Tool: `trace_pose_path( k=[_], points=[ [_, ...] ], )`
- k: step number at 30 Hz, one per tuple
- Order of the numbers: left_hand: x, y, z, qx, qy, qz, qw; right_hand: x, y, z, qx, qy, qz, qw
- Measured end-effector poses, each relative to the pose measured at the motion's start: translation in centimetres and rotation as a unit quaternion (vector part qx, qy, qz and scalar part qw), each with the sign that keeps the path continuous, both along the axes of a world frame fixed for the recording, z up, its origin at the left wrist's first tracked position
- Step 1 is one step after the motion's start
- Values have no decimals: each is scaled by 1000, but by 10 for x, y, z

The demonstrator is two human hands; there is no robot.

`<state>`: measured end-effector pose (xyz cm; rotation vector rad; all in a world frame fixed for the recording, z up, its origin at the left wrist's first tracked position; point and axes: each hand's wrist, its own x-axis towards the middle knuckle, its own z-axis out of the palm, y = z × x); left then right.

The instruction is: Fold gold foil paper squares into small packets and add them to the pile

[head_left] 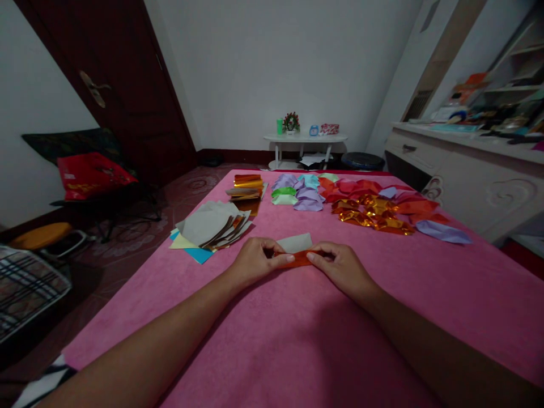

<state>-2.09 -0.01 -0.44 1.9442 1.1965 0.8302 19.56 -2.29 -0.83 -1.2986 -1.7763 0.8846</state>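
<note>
Both my hands pinch one sheet of foil paper low over the pink table. Its near strip is folded over and shows shiny orange; the far part shows a pale grey back. My left hand grips the left end, thumb on top, and my right hand grips the right end the same way. The thumbs nearly meet along the orange fold. Fingers under the paper are partly hidden. A fanned stack of grey-backed paper sheets lies left of my left hand, on blue and yellow sheets.
Gold and orange foil sheets are piled at the back left of the pink-covered table. Folded paper pieces in purple and green, red and shiny gold spread across the back right. Beyond stand a small white table and a dresser.
</note>
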Motion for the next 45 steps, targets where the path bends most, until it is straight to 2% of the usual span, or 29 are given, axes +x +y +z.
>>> trace_pose_path(
  k=[4,9,13,17,20,23,26,30,34,37,40,42,45],
  points=[
    [1,1,-4,6,-5,2,1000,1,4,-1,43,-35,-9,998],
    [1,3,-11,7,2,30,1000,0,10,0,79,-128,-51,987],
    [2,3,-15,8,0,32,999,-4,12,0,70,-189,-100,974],
    [2,4,-17,22,-6,36,999,-6,19,1,38,-202,-139,969],
    [1,4,-16,46,3,47,998,-4,29,3,9,-218,-120,969],
    [0,3,-12,84,50,65,993,-3,35,7,-16,-227,-78,971],
    [0,2,-9,114,88,70,987,-4,35,12,-12,-230,-60,971],
    [-1,2,-9,131,99,67,984,-5,29,12,-13,-196,-49,979],
    [-1,4,-12,116,51,68,990,-6,20,7,-28,-130,-89,987],
    [-1,4,-12,62,-35,64,995,-10,13,4,-28,-6,-69,997],
    [-1,4,-11,-29,-150,43,987,-15,10,6,-37,109,-48,992],
    [-1,4,-9,-79,-208,29,974,-18,9,9,-47,155,-42,986],
    [-3,4,-5,-104,-257,31,960,-20,8,11,-66,201,-12,977]
  ],
)
